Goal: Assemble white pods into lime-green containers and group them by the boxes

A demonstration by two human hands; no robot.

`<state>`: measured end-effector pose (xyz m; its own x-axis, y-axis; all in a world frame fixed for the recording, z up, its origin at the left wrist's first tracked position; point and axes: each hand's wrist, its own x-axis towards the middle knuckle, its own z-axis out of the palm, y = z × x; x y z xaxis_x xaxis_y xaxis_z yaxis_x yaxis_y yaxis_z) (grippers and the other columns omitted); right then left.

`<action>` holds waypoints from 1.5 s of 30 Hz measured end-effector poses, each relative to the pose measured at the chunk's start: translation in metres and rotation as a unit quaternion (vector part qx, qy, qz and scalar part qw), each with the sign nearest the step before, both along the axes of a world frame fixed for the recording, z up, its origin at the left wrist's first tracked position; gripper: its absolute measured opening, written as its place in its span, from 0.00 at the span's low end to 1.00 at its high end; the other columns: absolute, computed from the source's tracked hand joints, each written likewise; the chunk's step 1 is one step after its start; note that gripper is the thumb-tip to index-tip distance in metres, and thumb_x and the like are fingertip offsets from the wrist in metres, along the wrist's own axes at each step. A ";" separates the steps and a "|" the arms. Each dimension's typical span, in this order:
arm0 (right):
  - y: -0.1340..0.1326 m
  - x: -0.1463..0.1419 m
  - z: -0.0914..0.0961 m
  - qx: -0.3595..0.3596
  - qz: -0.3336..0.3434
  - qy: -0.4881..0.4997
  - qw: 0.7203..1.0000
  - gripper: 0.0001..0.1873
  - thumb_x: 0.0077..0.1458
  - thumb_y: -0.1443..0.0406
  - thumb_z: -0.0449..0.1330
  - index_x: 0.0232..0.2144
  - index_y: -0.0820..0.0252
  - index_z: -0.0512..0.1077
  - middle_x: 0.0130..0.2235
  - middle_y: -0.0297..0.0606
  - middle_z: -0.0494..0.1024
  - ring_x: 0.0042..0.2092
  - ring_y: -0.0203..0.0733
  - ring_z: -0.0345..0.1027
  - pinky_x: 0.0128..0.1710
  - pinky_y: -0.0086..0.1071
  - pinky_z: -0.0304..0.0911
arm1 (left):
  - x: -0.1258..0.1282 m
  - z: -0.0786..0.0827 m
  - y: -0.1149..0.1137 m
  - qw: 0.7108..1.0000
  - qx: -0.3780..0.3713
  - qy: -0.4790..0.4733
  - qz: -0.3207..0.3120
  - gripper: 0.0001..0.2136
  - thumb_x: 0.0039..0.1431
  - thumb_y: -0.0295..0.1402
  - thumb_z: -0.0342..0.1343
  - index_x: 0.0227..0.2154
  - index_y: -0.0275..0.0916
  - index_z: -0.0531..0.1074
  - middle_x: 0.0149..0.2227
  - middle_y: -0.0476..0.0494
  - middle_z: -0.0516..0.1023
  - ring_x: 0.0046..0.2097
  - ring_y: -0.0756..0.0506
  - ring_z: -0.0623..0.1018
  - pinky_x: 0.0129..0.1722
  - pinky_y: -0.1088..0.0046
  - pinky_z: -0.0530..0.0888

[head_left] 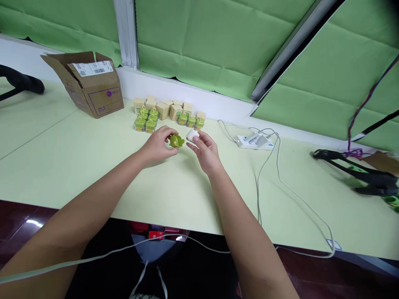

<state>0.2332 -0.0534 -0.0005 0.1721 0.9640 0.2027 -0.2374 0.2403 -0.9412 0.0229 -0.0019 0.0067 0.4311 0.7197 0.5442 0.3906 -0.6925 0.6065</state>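
Above the middle of the table [156, 195], my left hand [158, 145] grips a small green silicone cover [176, 140] whose rim is scalloped. Its opening is turned toward my right hand [206, 153]. Between the thumb and fingers of that hand is a small white rounded case [192, 135], which looks like an earbud case. A narrow gap lies between the cover and the case. Behind my left hand stand several small clear jars with green lids [146, 120], and a few more green-lidded jars [191, 120] stand behind my right hand.
Small cardboard boxes [162, 110] line the back of the table. An open carton [104, 97] stands at the back left. At the right are a power strip [254, 142] with plugs, a loose white cable [299, 199] and a black stand [358, 170].
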 end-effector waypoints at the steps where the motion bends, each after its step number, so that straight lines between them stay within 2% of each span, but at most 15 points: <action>1: 0.000 -0.001 -0.001 -0.011 0.004 0.001 1.000 0.30 0.43 0.48 0.81 0.46 0.49 0.81 0.51 0.34 0.84 0.56 0.47 0.78 0.66 0.51 0.75 | 0.000 0.000 -0.001 1.000 -0.003 0.002 -0.009 0.20 0.50 0.34 0.66 0.48 0.39 0.80 0.46 0.42 0.80 0.42 0.44 0.78 0.46 0.66 0.77; 7: 0.003 -0.004 -0.007 -0.038 0.037 0.003 0.999 0.31 0.40 0.48 0.83 0.44 0.51 0.82 0.46 0.35 0.86 0.54 0.47 0.80 0.66 0.51 0.75 | 0.001 -0.001 -0.004 0.999 -0.028 -0.006 -0.025 0.23 0.54 0.39 0.66 0.53 0.38 0.80 0.48 0.40 0.81 0.46 0.41 0.80 0.49 0.63 0.77; 11: 0.001 -0.004 -0.006 -0.034 0.039 0.007 0.999 0.30 0.39 0.49 0.84 0.43 0.51 0.82 0.47 0.34 0.86 0.52 0.46 0.80 0.65 0.49 0.76 | 0.002 -0.003 -0.002 0.994 -0.085 -0.052 -0.036 0.23 0.56 0.42 0.69 0.53 0.40 0.79 0.52 0.39 0.82 0.49 0.40 0.81 0.52 0.61 0.78; 15: -0.001 -0.003 -0.005 -0.028 0.041 -0.004 0.999 0.31 0.39 0.50 0.84 0.45 0.49 0.82 0.48 0.33 0.86 0.53 0.45 0.80 0.63 0.47 0.77 | 0.004 -0.007 -0.001 0.976 -0.160 -0.120 -0.086 0.26 0.55 0.43 0.72 0.55 0.39 0.78 0.53 0.37 0.83 0.51 0.39 0.83 0.58 0.56 0.79; 18: 0.000 -0.002 -0.006 -0.024 0.045 -0.022 0.998 0.31 0.40 0.50 0.83 0.46 0.49 0.82 0.48 0.33 0.86 0.52 0.45 0.80 0.62 0.47 0.77 | 0.006 -0.008 -0.001 0.966 -0.186 -0.146 -0.108 0.28 0.54 0.44 0.73 0.54 0.38 0.77 0.53 0.36 0.83 0.51 0.39 0.83 0.59 0.54 0.79; 27: 0.000 -0.006 -0.006 0.005 0.053 -0.076 0.996 0.33 0.42 0.46 0.82 0.47 0.49 0.79 0.44 0.35 0.88 0.48 0.44 0.81 0.59 0.47 0.78 | 0.008 -0.008 0.000 0.949 -0.213 -0.190 -0.135 0.29 0.53 0.46 0.74 0.53 0.36 0.76 0.53 0.35 0.82 0.54 0.38 0.82 0.56 0.59 0.79; 31: -0.002 -0.011 -0.005 0.023 0.042 -0.077 0.996 0.32 0.41 0.45 0.82 0.44 0.51 0.79 0.45 0.37 0.88 0.50 0.45 0.82 0.61 0.48 0.77 | 0.008 -0.006 -0.001 0.944 -0.223 -0.202 -0.135 0.30 0.51 0.46 0.75 0.52 0.35 0.75 0.53 0.33 0.82 0.53 0.38 0.82 0.56 0.59 0.79; 36: -0.005 -0.014 -0.001 0.026 0.018 -0.078 0.996 0.33 0.42 0.42 0.80 0.46 0.49 0.80 0.48 0.37 0.87 0.51 0.47 0.81 0.61 0.49 0.78 | 0.007 -0.003 -0.001 0.940 -0.226 -0.215 -0.138 0.30 0.52 0.49 0.75 0.51 0.36 0.77 0.52 0.35 0.83 0.53 0.38 0.82 0.55 0.60 0.79; 45: -0.007 -0.014 0.001 0.036 0.018 -0.079 0.996 0.32 0.42 0.45 0.81 0.46 0.50 0.80 0.48 0.38 0.88 0.51 0.47 0.82 0.62 0.50 0.77 | 0.009 -0.003 -0.003 0.934 -0.234 -0.232 -0.135 0.32 0.49 0.53 0.77 0.50 0.36 0.78 0.51 0.35 0.84 0.52 0.38 0.82 0.54 0.60 0.79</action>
<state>0.2188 -0.0603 0.0005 0.0985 0.9508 0.2937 -0.0983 0.3030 -0.9479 0.0320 -0.0047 0.0036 0.4270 0.8251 0.3699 -0.1396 -0.3441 0.9285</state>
